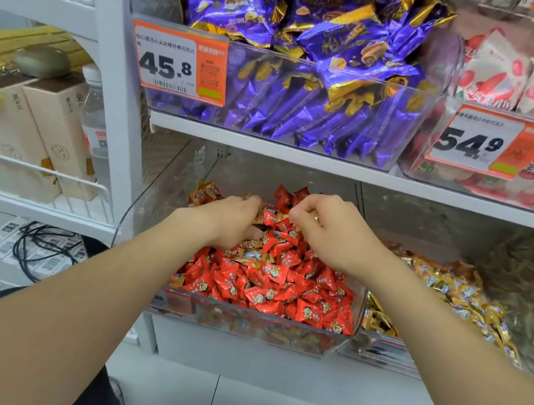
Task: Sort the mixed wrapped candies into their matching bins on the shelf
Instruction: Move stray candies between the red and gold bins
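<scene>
My left hand (238, 222) has its fingers sunk in the red candies (267, 282), grip hidden; my right hand (327, 232) curls its fingers, hold unclear. Stray gold candies (203, 192) lie just beyond my left fingertips; the gold bin (378, 351) sits right of my right fingers.

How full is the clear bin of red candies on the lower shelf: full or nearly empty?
Full. The red candies reach the front rim of the clear bin and mound higher behind.
</scene>
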`<state>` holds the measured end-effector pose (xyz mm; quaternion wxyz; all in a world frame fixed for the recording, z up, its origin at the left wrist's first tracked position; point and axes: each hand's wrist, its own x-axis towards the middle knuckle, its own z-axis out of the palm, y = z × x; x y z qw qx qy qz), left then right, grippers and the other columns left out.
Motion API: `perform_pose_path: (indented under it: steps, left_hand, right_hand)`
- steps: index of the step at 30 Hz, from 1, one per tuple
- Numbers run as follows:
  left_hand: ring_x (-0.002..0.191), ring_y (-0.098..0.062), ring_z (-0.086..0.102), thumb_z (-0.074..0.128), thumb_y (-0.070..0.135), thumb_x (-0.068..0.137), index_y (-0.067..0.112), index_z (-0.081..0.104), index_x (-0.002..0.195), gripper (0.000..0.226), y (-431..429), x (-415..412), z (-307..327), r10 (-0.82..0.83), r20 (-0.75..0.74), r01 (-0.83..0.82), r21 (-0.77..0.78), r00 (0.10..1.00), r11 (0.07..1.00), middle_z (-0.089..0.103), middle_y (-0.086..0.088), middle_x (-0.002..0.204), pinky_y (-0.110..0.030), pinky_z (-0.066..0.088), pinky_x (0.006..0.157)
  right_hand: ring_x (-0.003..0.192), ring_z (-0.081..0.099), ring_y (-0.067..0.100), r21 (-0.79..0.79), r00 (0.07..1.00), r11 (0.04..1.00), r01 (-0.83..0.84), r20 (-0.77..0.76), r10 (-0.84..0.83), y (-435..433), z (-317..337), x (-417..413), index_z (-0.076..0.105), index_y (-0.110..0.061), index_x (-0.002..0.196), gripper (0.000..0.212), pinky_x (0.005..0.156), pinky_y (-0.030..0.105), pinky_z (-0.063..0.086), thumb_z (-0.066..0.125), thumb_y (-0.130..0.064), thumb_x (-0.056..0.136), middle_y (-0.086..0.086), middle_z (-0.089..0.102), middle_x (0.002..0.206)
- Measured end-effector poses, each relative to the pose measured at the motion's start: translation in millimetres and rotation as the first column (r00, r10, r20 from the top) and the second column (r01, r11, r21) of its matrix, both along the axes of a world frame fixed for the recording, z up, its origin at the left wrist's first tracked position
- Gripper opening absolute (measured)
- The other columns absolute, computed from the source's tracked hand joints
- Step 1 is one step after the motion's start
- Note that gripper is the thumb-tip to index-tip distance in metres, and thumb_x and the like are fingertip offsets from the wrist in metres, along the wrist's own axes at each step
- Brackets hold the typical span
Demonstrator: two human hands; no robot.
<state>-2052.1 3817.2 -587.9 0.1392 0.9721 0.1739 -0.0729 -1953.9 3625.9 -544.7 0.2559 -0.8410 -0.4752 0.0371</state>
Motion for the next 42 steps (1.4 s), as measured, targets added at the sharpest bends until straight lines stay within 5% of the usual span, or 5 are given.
perform_pose_path:
  steps: [5, 13, 31, 37, 42]
  left_hand:
    - [0.119, -0.033, 0.059, 0.062, 0.048, 0.101, 0.024, 0.046, 0.148, 0.055, 6.6, 1.9, -4.5, -0.096, 0.074, 0.097, -0.002, 0.993, 0.995, 0.061, -0.012, 0.123, -0.043, 0.049, 0.097]
    - [0.084, -0.02, 0.062, 0.067, 0.061, 0.093, 0.02, 0.068, 0.104, 0.042, 14.9, -1.0, 6.6, -0.014, 0.183, 0.031, -0.092, 0.983, 0.995, 0.064, 0.003, 0.084, -0.036, 0.049, 0.074]
    - [0.1, -0.023, 0.069, 0.06, 0.037, 0.103, 0.027, 0.068, 0.115, 0.017, 23.7, -24.9, 26.7, 0.163, 0.247, -0.075, -0.332, 0.955, 0.94, 0.07, -0.001, 0.108, -0.042, 0.058, 0.09]
    - [0.067, -0.016, 0.057, 0.058, 0.034, 0.104, 0.026, 0.067, 0.117, 0.017, 13.9, -30.8, 35.6, 0.228, 0.19, -0.109, -0.491, 0.955, 0.864, 0.056, -0.001, 0.085, -0.03, 0.056, 0.063]
    - [0.057, -0.016, 0.044, 0.059, 0.02, 0.1, 0.006, 0.069, 0.118, 0.025, -1.2, -30.0, 39.9, 0.413, 0.111, -0.194, -0.754, 0.904, 0.628, 0.042, -0.009, 0.084, -0.026, 0.051, 0.053]
  right_hand:
    - [0.11, 0.068, 0.024, -0.044, 0.983, 0.999, 0.015, 0.184, -0.007, 13.5, -9.2, 8.3, 0.069, -0.031, 0.13, 0.046, 0.092, 0.047, 0.057, 0.047, -0.008, 0.097, -0.006, 0.074, 0.11]
    - [0.131, 0.058, 0.028, -0.352, 0.947, 0.932, -0.087, 0.263, 0.187, 28.6, -16.7, 27.8, 0.054, -0.038, 0.147, 0.043, 0.098, 0.05, 0.054, 0.051, -0.026, 0.106, -0.003, 0.059, 0.146]
    - [0.114, 0.061, 0.03, -0.436, 0.977, 0.899, -0.047, 0.166, 0.132, 24.6, -7.8, 19.4, 0.066, -0.022, 0.131, 0.039, 0.09, 0.039, 0.051, 0.07, -0.042, 0.098, 0.003, 0.065, 0.108]
    - [0.056, 0.049, 0.014, -0.037, 0.935, 0.998, -0.051, -0.354, 0.035, 16.2, 8.1, 13.3, 0.068, -0.011, 0.1, 0.02, 0.056, 0.029, 0.041, 0.064, -0.03, 0.104, 0.002, 0.06, 0.074]
    - [0.05, 0.041, 0.014, -0.024, 0.795, 0.999, 0.046, -0.604, -0.051, 14.2, 17.3, -4.0, 0.063, -0.017, 0.094, 0.014, 0.045, 0.023, 0.028, 0.056, -0.028, 0.099, 0.002, 0.055, 0.075]
